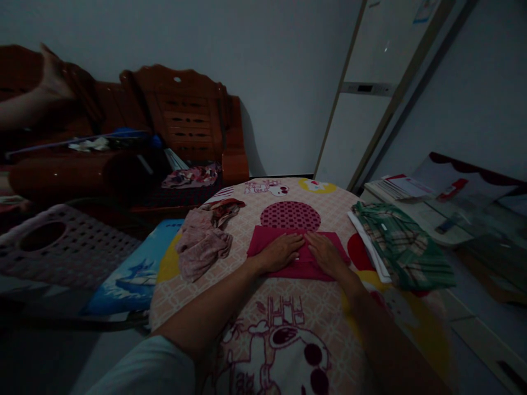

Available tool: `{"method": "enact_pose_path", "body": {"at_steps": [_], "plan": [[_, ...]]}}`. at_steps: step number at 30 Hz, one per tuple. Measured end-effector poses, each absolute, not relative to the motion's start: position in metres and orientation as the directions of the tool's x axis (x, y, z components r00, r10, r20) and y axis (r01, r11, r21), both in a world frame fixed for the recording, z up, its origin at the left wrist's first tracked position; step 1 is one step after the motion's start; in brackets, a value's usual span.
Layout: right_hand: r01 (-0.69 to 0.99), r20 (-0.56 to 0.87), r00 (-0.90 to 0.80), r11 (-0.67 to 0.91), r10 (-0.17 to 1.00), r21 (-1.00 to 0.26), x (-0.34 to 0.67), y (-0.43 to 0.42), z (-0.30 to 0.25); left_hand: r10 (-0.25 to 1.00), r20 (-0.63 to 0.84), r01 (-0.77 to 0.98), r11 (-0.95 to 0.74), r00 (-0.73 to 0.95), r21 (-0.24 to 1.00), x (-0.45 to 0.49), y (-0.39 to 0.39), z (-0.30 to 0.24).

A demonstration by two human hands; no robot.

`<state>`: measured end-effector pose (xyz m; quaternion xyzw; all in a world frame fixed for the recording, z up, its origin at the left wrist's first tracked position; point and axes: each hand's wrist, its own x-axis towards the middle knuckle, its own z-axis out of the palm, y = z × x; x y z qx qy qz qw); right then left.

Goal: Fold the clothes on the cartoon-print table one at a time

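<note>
A folded magenta garment (263,237) lies flat on a table covered with a patterned cloth (247,296). On its left half rests my left hand (283,252), palm down with the fingers stretched toward the middle. My right hand (325,252) lies flat on the right half, its fingertips close to those of the left. Neither hand grips the fabric. Left of the garment sits a crumpled pink piece of clothing (201,241). At the table's right edge are a folded green plaid garment (407,247) and a folded white one (370,249).
Wooden sofa seats (185,120) stand along the wall, with clothing (193,175) on one. A woven chair (94,247) with a blue cushion (135,274) borders the table's left. At right is a stand holding papers (407,186). Another person's bare foot (53,79) shows upper left.
</note>
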<state>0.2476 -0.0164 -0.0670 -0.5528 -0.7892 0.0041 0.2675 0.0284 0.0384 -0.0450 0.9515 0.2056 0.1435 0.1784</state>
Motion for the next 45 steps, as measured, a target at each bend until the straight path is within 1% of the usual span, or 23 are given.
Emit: {"method": "enact_pose_path", "body": {"at_steps": [3,5,7,10,11,13,15,17,19,21,24,27,31,35,38,40,43,45], "plan": [[0.880,0.408,-0.237,0.373,0.882,-0.295,0.244,-0.018,-0.068,0.444,0.226,0.303,-0.830,0.867,0.468,0.027,0.036,-0.038],[0.883,0.407,-0.232,0.367,0.883,-0.292,0.243,-0.020,-0.067,0.473,0.273,0.276,-0.799,0.838,0.535,0.021,0.038,-0.026],[0.886,0.395,-0.230,0.359,0.889,-0.293,0.243,-0.021,-0.066,0.567,0.331,0.303,-0.748,0.754,0.591,0.009,0.046,-0.012],[0.884,0.385,-0.222,0.351,0.896,-0.310,0.243,-0.022,-0.065,0.776,0.375,0.444,-0.608,0.507,0.658,-0.022,0.068,0.003],[0.880,0.387,-0.223,0.356,0.895,-0.316,0.244,-0.022,-0.064,0.834,0.360,0.488,-0.540,0.418,0.685,-0.034,0.076,0.004],[0.873,0.392,-0.228,0.365,0.891,-0.324,0.246,-0.022,-0.064,0.915,0.272,0.551,-0.397,0.297,0.734,-0.057,0.090,0.002],[0.869,0.391,-0.232,0.371,0.891,-0.328,0.247,-0.021,-0.065,0.959,0.131,0.572,-0.256,0.251,0.779,-0.075,0.097,-0.004],[0.865,0.389,-0.235,0.374,0.891,-0.333,0.249,-0.021,-0.065,0.962,-0.025,0.556,-0.136,0.272,0.820,-0.082,0.098,-0.009],[0.860,0.394,-0.238,0.381,0.888,-0.340,0.250,-0.021,-0.065,0.935,-0.135,0.534,-0.066,0.328,0.843,-0.081,0.096,-0.010],[0.855,0.401,-0.237,0.386,0.885,-0.346,0.251,-0.021,-0.065,0.906,-0.187,0.533,-0.050,0.381,0.845,-0.075,0.092,-0.008],[0.852,0.408,-0.234,0.388,0.883,-0.352,0.252,-0.022,-0.065,0.884,-0.233,0.555,-0.035,0.405,0.831,-0.068,0.087,-0.004],[0.848,0.418,-0.234,0.394,0.878,-0.353,0.252,-0.022,-0.065,0.858,-0.296,0.498,0.055,0.420,0.866,-0.065,0.084,-0.004],[0.842,0.423,-0.240,0.404,0.874,-0.358,0.252,-0.022,-0.065,0.814,-0.320,0.394,0.124,0.484,0.911,-0.065,0.081,-0.006],[0.823,0.433,-0.224,0.407,0.873,-0.395,0.252,-0.022,-0.061,0.819,-0.328,0.406,0.129,0.471,0.905,-0.062,0.077,-0.008],[0.798,0.466,-0.175,0.402,0.867,-0.448,0.245,-0.031,-0.041,0.814,-0.369,0.425,0.169,0.449,0.889,-0.061,0.072,-0.010],[0.764,0.480,-0.166,0.420,0.861,-0.490,0.231,-0.042,-0.017,0.796,-0.383,0.372,0.215,0.469,0.903,-0.063,0.068,-0.014],[0.640,0.454,-0.267,0.509,0.850,-0.576,0.197,-0.061,0.016,0.792,-0.337,0.226,0.255,0.509,0.940,-0.067,0.062,-0.021],[0.555,0.449,-0.362,0.576,0.817,-0.600,0.172,-0.068,0.024,0.806,-0.315,0.180,0.259,0.502,0.949,-0.068,0.060,-0.023]]}}
